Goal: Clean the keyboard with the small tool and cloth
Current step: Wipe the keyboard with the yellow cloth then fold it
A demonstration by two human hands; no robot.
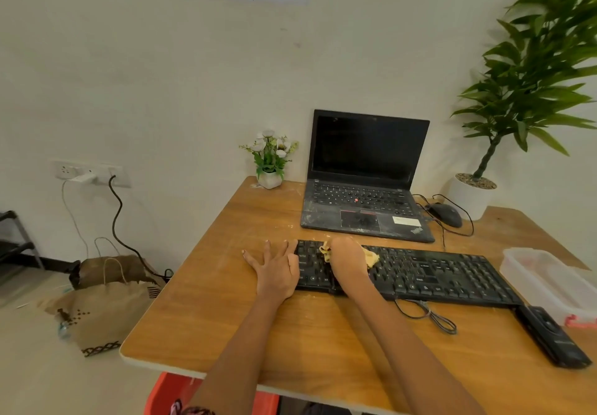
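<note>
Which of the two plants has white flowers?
The small potted plant at the table's far corner, left of the laptop. The tall plant on the right has only long green leaves.

The wooden counter [232, 317] carries a black keyboard [429, 274] at centre. At 12 o'clock: an open laptop [365, 185]. At 11 o'clock: a flower pot [269, 179]. At 1 o'clock: a mouse [447, 215]. At 3 o'clock: a plastic box [549, 280].
</note>
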